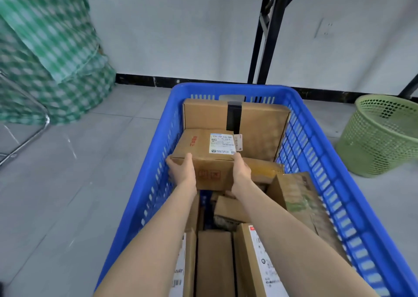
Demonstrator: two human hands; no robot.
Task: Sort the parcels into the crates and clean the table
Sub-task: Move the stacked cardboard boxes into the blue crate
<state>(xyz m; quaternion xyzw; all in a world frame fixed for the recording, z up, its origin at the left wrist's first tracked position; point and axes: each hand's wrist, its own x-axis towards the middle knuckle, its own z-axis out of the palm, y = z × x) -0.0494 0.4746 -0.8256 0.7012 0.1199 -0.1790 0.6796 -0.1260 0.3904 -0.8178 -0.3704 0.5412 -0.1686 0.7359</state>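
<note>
A blue plastic crate (pixel 316 151) stands on the floor in front of me, holding several cardboard parcels. Both my hands grip one brown cardboard box (pixel 210 151) with a white shipping label on top, inside the crate near its left wall. My left hand (pixel 181 168) holds its near left corner and my right hand (pixel 241 168) its near right side. Behind it a larger flat box (pixel 260 120) with a black tape strip leans against the crate's far wall. More boxes (pixel 214 262) stand on edge in the near part of the crate.
A green mesh waste basket (pixel 382 136) stands on the grey tiled floor right of the crate. A green checked cloth (pixel 45 54) hangs at the left over a metal frame (pixel 34 129). Black metal legs (pixel 262 36) stand against the white wall behind.
</note>
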